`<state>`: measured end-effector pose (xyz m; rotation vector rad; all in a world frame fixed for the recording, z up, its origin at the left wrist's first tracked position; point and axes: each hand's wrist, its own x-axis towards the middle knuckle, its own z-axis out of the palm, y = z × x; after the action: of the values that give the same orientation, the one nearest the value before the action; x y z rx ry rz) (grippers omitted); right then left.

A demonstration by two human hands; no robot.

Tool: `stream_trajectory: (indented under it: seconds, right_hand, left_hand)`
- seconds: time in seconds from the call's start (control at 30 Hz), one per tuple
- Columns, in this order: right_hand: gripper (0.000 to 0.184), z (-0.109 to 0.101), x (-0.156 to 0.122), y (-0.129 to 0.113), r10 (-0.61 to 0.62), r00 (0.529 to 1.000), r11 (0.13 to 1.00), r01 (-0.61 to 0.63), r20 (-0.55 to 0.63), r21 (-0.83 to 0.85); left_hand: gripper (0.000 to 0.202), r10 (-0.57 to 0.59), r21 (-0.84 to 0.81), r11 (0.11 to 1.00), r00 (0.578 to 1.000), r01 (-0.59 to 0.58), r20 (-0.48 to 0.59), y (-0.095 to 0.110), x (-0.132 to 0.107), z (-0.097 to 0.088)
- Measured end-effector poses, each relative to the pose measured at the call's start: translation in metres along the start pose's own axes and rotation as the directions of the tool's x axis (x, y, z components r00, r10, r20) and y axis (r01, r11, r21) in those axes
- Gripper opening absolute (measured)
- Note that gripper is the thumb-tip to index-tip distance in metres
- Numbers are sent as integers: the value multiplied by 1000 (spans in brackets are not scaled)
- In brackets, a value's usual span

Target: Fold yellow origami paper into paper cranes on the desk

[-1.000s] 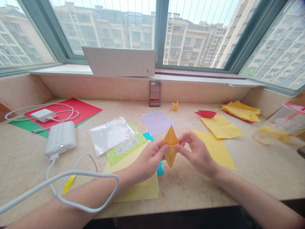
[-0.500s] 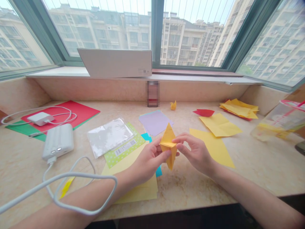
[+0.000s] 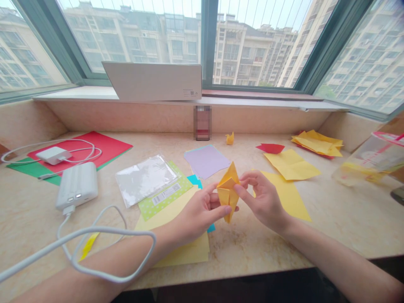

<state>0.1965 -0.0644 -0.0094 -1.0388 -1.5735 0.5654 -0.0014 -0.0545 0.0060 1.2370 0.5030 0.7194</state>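
Observation:
A folded yellow origami paper (image 3: 227, 194), diamond-shaped with pointed ends, is held above the counter between both hands. My left hand (image 3: 202, 208) grips its lower left part, thumb across the front and fingers behind. On its upper right edge, my right hand (image 3: 263, 198) pinches the paper between thumb and fingers. A flap stands out across the middle of the folded paper. Beneath and around the hands lie pale yellow sheets (image 3: 186, 252), a yellow sheet (image 3: 292, 198) and a blue piece of paper (image 3: 194, 181).
A small yellow paper bird (image 3: 230, 138) stands near the back wall. Purple paper (image 3: 206, 160), a clear plastic sleeve (image 3: 147, 179), a white power bank (image 3: 77, 185) and red paper (image 3: 107, 145) lie leftward. Creased yellow papers (image 3: 318, 143) and a plastic cup (image 3: 369, 158) are right. A white cable (image 3: 120, 231) loops over the left forearm.
The folded paper has turned and tilted rightward, its front flap now opened out more. My right hand has shifted slightly right, its thumb now pressing the paper's right edge.

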Motion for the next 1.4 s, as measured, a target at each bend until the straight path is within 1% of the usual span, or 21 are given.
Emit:
stream_trajectory:
  seconds: [0.1,0.13,0.27,0.47,0.7,0.9,1.07,1.13,1.23,1.3,1.4]
  right_hand:
    - [4,-1,0,-2,-12,1000,1000,12,13,-20]
    - [5,-2,0,-3,-8,1000,999,9,22,-36]
    - [12,-2,1,-7,10,998,996,-4,61,-86]
    - [22,0,2,-6,-68,992,990,81,110,-119]
    - [29,1,2,-4,-125,982,983,142,140,-117]
    - [31,-1,2,-3,-118,982,982,138,144,-132]
    - [31,-1,2,-3,-108,984,982,128,142,-141]
    - [31,-2,2,-3,-114,983,981,134,142,-142]
    - [31,-1,2,-2,-141,978,977,163,156,-138]
    - [30,-1,2,-3,-155,973,976,178,169,-128]
    - [25,-1,3,-4,-160,970,977,183,184,-111]
  left_hand:
    - [54,-7,33,999,999,8,-32,-1,0,-1]
    - [54,-5,41,999,999,7,-51,-2,0,-2]
    - [56,24,81,997,993,-14,-117,-8,-1,-6]
    - [58,72,149,988,986,-49,-150,-9,-1,-7]
    - [55,96,134,988,984,-75,-152,-5,-2,-5]
    - [57,126,87,989,987,-117,-99,-6,-3,-6]
    - [55,150,37,988,984,-147,-91,-3,-4,-4]
    - [62,130,43,991,985,-126,-110,-2,-4,-3]
    - [76,85,75,994,982,-73,-170,-2,-4,-1]
    - [72,67,65,996,978,-55,-196,-1,-4,-1]
    - [55,63,-19,998,979,-68,-195,3,-4,0]
